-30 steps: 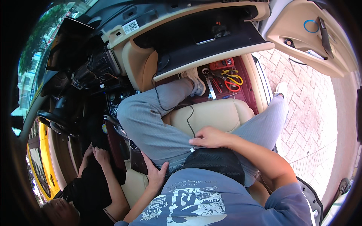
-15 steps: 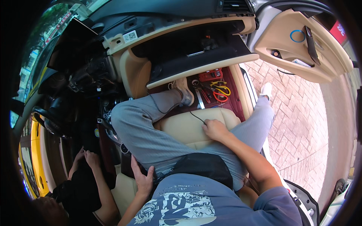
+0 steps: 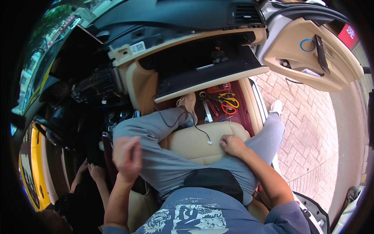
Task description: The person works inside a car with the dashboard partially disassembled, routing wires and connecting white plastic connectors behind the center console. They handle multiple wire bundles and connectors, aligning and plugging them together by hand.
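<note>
Closest to my camera, the left hand (image 3: 127,157) is raised over the left thigh, curled and motion-blurred; I can't tell whether its fingers pinch anything. Lower down, the right hand (image 3: 233,146) rests with its fingers curled in; I can't tell whether their tips meet. Just left of them, untouched, the white plug connector (image 3: 210,142) lies on the cream seat cushion (image 3: 187,144), ending a black cable (image 3: 204,132) that loops away forward-left of those fingers, over the left leg. I judge the cable light and limp, the plug small, stiff and fairly delicate; I'd grip the plug's housing, not pull the thin cable.

For markings, I see white shirt lettering and artwork (image 3: 191,218) behind the fingers, a square-code sticker (image 3: 137,47) forward-left, and a red sign (image 3: 348,36) far right.
</note>
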`<state>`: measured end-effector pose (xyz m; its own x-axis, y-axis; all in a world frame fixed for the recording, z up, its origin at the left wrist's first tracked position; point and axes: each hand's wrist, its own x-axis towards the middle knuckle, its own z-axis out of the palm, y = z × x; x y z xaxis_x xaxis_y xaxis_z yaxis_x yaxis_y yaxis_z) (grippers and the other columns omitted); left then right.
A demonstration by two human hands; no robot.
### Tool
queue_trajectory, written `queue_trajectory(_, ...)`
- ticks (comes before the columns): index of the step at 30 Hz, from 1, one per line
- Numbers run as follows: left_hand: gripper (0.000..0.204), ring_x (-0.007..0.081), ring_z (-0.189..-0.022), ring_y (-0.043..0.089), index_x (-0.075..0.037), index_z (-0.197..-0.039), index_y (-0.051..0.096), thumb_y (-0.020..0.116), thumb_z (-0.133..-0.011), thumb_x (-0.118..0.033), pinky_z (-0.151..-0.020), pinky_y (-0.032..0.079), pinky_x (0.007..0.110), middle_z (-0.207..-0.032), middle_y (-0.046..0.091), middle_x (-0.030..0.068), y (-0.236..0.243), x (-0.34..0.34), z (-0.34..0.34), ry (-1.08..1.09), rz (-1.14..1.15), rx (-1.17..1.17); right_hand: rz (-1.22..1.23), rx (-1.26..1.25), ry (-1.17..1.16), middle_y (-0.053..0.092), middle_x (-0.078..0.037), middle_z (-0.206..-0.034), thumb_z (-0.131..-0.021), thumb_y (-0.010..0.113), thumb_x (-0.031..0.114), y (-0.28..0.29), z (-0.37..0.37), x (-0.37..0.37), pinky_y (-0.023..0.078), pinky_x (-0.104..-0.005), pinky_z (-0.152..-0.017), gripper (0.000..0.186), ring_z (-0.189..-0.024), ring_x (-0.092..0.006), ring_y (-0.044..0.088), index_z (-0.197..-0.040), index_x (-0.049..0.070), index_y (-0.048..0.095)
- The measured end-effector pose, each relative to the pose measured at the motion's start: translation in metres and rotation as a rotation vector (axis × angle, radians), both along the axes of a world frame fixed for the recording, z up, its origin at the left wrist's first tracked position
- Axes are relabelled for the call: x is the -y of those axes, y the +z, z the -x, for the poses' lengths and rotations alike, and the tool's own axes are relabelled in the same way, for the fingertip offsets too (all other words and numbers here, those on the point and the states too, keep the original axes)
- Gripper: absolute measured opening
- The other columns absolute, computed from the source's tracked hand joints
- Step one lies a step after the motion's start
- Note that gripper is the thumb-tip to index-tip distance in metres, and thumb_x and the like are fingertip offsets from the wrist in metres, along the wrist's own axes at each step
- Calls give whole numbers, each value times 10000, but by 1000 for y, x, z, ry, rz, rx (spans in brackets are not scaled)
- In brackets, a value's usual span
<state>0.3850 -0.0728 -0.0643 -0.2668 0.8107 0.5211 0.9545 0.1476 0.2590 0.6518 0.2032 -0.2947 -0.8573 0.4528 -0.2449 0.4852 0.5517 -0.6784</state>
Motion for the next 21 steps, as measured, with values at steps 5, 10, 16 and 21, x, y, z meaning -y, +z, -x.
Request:
queue_trajectory(5, 336, 287, -942, 710, -62, -1190, 683, 707, -870, -161, -765, 555, 379, -1183, 670, 167, -63, -100, -10, -298, 554, -33, 14, 51, 149, 708, -218, -931, -928, 606, 193, 8, -11, -11, 534, -492, -826, 214, -890, -413, 681, -966, 3, 698)
queue_trajectory(10, 251, 240, -855, 728, -63, -1087, 709, 618, -898, -201, -685, 527, 390, -1050, 719, 163, -125, -150, 2, -184, 1084, -430, -37, -15, 133, 702, -246, -882, -910, 598, 197, 15, -20, -41, 548, -501, -800, 206, -842, -418, 692, -925, 29, 718)
queue_trajectory(16, 196, 217, -881, 686, -102, -1011, 721, 605, -894, -207, -723, 472, 399, -955, 718, 65, -130, -138, 22, -371, 1160, -607, -93, -3, -185, 706, -238, -859, -887, 613, 155, -6, -13, -105, 550, -507, -789, 167, -832, -429, 689, -906, 33, 725)
queue_trajectory(21, 187, 228, -922, 676, -101, -998, 709, 612, -878, -209, -801, 475, 398, -987, 714, 80, -123, -154, 22, -322, 1156, -481, -129, 284, -144, 716, -262, -973, -880, 601, 150, -72, 21, -168, 557, -498, -858, 197, -952, -416, 702, -944, 25, 741)
